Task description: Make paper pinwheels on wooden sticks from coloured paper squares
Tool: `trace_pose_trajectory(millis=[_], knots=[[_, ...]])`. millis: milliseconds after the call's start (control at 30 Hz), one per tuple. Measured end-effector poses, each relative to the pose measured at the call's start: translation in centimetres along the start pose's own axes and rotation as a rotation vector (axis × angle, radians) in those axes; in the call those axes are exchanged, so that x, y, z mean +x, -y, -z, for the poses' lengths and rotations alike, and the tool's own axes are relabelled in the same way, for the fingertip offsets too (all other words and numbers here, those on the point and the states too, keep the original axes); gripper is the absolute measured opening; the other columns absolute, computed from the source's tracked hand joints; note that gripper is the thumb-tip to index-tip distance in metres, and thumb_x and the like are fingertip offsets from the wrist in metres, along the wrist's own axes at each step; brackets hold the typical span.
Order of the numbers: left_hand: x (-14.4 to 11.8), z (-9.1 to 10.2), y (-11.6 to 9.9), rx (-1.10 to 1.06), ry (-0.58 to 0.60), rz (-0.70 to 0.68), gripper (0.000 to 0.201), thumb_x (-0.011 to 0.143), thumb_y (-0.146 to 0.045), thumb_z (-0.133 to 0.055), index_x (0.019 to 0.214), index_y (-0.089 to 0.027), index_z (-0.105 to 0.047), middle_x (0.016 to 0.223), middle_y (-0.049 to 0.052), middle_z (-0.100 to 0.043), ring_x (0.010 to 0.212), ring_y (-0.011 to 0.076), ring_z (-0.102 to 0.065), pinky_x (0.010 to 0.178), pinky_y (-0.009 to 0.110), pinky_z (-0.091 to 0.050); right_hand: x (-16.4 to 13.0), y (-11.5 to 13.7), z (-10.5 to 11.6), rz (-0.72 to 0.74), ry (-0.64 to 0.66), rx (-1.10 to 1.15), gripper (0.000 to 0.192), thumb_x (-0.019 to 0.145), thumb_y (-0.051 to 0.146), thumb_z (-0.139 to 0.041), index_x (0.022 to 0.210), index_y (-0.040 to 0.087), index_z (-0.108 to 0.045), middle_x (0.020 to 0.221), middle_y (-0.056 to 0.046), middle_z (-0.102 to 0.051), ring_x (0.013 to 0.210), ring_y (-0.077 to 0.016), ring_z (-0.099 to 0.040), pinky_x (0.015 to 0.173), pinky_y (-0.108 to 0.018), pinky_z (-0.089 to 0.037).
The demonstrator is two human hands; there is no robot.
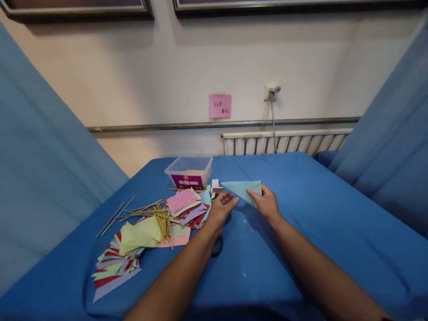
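My right hand (267,203) pinches a light blue folded paper triangle (243,189) by its right end, thumb on top. The triangle's sharp tip points left, above the table. To its left, my left hand (221,208) holds nothing visible; its fingers are apart and lightly curled. Just behind that hand stands a small white box (216,183), partly covered by the fingers. A pile of coloured paper sheets (183,203) lies to the left of my left hand. Under my left forearm shows a dark loop (218,246), perhaps a scissors handle, the rest hidden.
A clear plastic box (189,171) with a purple label stands at the back. Thin brown sticks (162,223) lie across the papers, and a fan of coloured sheets (117,261) spreads front left. Blue cloth covers the table (321,214); blue curtains (43,178) hang at both sides.
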State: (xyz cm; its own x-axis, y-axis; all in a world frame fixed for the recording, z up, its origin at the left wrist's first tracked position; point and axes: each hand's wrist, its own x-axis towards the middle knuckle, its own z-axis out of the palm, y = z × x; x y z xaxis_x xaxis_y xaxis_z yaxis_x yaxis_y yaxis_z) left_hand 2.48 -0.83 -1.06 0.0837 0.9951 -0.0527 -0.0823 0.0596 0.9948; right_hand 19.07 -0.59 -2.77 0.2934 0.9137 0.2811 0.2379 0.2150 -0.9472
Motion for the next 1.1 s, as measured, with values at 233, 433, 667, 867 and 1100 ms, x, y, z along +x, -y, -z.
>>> trace_pose_trajectory(millis=[233, 433, 667, 867, 1100], knots=[[2.1, -0.7, -2.2, -0.388, -0.098, -0.041, 0.035, 0.055, -0.037, -0.082, 0.074, -0.014, -0.063, 0.074, 0.001, -0.062, 0.072, 0.0116, -0.060, 0.066, 0.022, -0.045, 0.6, 1.4, -0.7, 0.080, -0.028, 0.166, 0.033, 0.072, 0.043, -0.068, 0.090, 0.015, -0.067, 0.085, -0.005, -0.071, 0.075, -0.0180, -0.061, 0.072, -0.030, -0.048], [2.6, 0.9, -2.5, -0.304, -0.101, -0.099, 0.031, 0.056, -0.035, -0.081, 0.077, -0.016, -0.068, 0.073, 0.000, -0.063, 0.066, 0.0102, -0.057, 0.066, 0.023, -0.045, 0.8, 0.2, 0.0, 0.022, 0.071, 0.135, 0.034, 0.069, 0.044, -0.069, 0.086, 0.015, -0.068, 0.078, -0.004, -0.069, 0.068, -0.0170, -0.058, 0.065, -0.028, -0.047], [2.0, 1.4, -2.1, -0.063, -0.125, -0.168, 0.025, 0.063, -0.039, -0.076, 0.075, -0.016, -0.072, 0.066, 0.001, -0.065, 0.061, 0.0110, -0.054, 0.061, 0.023, -0.041, 0.2, 0.1, 0.8, -0.074, 0.104, 0.149, 0.040, 0.068, 0.047, -0.070, 0.090, 0.013, -0.068, 0.079, -0.005, -0.069, 0.065, -0.0168, -0.058, 0.060, -0.028, -0.047], [1.8, 1.4, -1.7, 0.002, -0.136, -0.169, 0.027, 0.065, -0.042, -0.074, 0.072, -0.016, -0.071, 0.064, 0.002, -0.065, 0.061, 0.0131, -0.054, 0.060, 0.024, -0.040, -0.1, -0.4, 1.2, -0.134, 0.145, 0.178, 0.046, 0.069, 0.050, -0.069, 0.095, 0.013, -0.069, 0.086, -0.008, -0.072, 0.067, -0.0195, -0.062, 0.060, -0.030, -0.049], [1.9, 1.6, -1.3, 0.048, -0.173, -0.192, 0.028, 0.066, -0.043, -0.072, 0.064, -0.015, -0.067, 0.059, 0.001, -0.061, 0.057, 0.0119, -0.050, 0.060, 0.024, -0.039, -0.2, -1.1, 0.6, -0.118, 0.147, 0.139, 0.045, 0.070, 0.050, -0.068, 0.097, 0.014, -0.069, 0.092, -0.009, -0.073, 0.075, -0.0221, -0.065, 0.064, -0.032, -0.050]])
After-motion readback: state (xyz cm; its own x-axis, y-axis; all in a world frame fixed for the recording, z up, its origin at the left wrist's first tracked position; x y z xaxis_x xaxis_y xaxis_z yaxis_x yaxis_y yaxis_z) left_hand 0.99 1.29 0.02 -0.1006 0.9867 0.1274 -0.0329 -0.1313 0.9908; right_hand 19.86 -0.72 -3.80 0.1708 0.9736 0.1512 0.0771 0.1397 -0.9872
